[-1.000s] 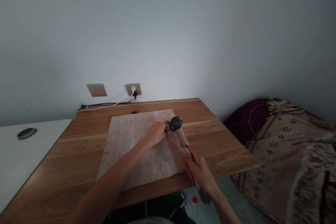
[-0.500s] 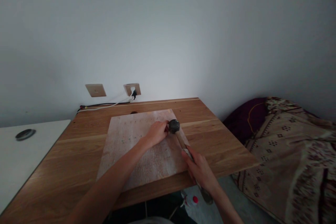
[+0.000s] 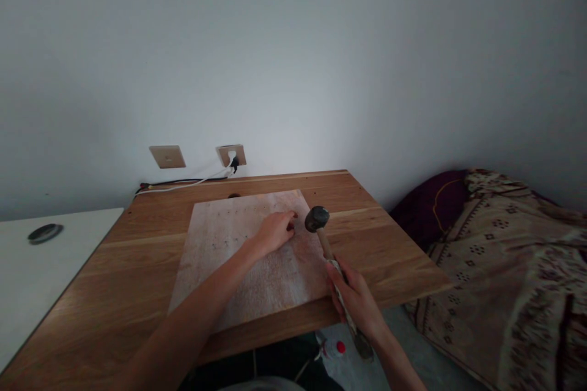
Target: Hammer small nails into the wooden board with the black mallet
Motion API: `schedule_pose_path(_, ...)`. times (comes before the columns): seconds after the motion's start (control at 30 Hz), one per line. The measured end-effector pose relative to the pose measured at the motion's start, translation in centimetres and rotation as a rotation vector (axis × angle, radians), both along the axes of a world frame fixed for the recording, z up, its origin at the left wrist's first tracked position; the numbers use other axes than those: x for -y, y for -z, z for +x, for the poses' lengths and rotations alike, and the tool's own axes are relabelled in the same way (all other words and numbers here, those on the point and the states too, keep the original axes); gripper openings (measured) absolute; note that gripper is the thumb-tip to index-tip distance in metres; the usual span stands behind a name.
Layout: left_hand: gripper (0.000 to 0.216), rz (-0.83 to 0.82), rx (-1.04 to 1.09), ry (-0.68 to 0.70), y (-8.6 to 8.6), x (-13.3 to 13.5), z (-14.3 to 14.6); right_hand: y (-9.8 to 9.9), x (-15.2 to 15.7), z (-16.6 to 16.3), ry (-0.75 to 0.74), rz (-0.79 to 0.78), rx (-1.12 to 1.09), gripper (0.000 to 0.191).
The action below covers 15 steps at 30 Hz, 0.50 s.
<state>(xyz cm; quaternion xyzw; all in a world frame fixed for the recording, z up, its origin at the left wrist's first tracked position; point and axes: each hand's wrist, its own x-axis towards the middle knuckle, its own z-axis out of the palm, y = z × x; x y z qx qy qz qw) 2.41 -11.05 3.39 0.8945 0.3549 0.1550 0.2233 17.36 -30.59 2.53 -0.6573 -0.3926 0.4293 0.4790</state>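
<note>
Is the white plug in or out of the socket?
In: the plug sits against the socket, its white cord trailing down left.

The table (image 3: 394,250) is showing smooth wood grain with a faint sheen, while the board (image 3: 287,275) is looking matt and rougher. The hammer head (image 3: 317,219) is looking dull, leaving me unable to tell metal from rubber, above a wooden handle (image 3: 326,245); the patterned cover (image 3: 495,275) is rumpling in matt cloth, and the wall (image 3: 293,61) is appearing smooth.
</note>
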Motion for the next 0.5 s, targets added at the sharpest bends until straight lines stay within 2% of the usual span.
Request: schedule_pose_path(0.5, 0.039, -0.033, 0.014, 0.008, -0.3, 0.1, -0.1, 1.1, -0.1, 0.4, -0.068, 0.025, 0.017, 0.047)
